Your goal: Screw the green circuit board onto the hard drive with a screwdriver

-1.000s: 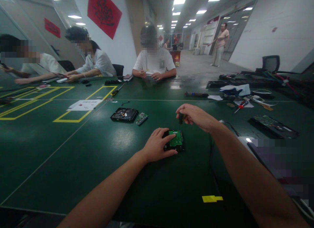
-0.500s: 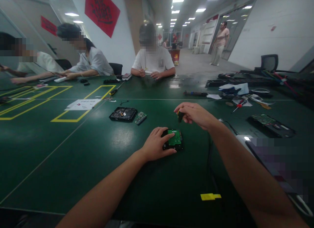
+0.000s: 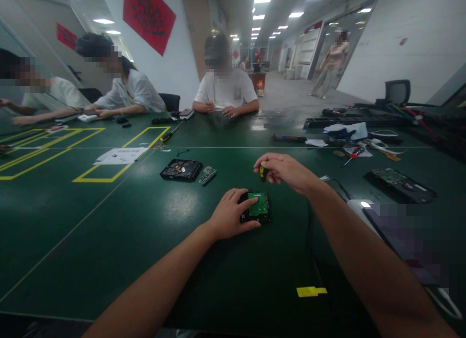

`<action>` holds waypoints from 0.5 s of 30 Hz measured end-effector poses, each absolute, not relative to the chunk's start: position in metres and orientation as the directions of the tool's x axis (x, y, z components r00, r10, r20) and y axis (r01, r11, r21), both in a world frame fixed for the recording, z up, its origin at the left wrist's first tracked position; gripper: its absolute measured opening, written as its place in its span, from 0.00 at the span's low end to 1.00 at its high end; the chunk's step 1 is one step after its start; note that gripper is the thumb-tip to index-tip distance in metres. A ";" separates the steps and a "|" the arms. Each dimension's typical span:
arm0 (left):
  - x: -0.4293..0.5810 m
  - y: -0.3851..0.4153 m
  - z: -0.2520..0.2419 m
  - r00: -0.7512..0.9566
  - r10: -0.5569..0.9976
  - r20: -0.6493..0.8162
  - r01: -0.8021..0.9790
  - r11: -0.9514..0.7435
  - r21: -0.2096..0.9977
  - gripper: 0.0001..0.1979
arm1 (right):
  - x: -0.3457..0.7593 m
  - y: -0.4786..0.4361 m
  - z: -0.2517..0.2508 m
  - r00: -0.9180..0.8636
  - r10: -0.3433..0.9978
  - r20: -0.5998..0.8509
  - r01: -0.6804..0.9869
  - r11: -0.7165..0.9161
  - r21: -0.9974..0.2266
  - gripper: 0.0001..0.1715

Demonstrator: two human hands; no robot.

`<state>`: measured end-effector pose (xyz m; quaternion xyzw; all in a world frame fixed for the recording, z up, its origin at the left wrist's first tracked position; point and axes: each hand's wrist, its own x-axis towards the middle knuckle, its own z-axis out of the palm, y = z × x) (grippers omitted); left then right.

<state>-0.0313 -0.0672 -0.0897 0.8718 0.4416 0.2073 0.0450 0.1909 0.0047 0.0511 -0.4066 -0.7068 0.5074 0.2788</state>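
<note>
A hard drive [image 3: 259,207] lies on the green table with its green circuit board facing up. My left hand [image 3: 232,212] holds it from the left, one finger resting on the board and the thumb along the near edge. My right hand [image 3: 282,172] is closed round the yellow and black handle of a screwdriver [image 3: 262,171]. The tool stands upright over the drive's far right edge, its thin shaft pointing down. Whether the tip touches a screw is too small to tell.
Farther left lie an opened hard drive [image 3: 181,169] and a loose circuit board [image 3: 208,176]. Another drive [image 3: 400,185] is at right, beyond a laptop [image 3: 367,216]. A red screwdriver [image 3: 354,156] lies near papers. A cable with a yellow tag [image 3: 311,292] is nearby. Several people sit opposite.
My right hand has moved slightly left and turned the screwdriver, whose handle and shaft now show upright over the drive. My left hand stays on the drive.
</note>
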 end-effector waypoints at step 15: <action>-0.031 -0.068 -0.089 0.529 0.786 0.319 0.753 -0.608 0.250 0.38 | 0.197 -0.001 0.056 -0.412 0.897 0.164 0.647 0.414 -0.640 0.14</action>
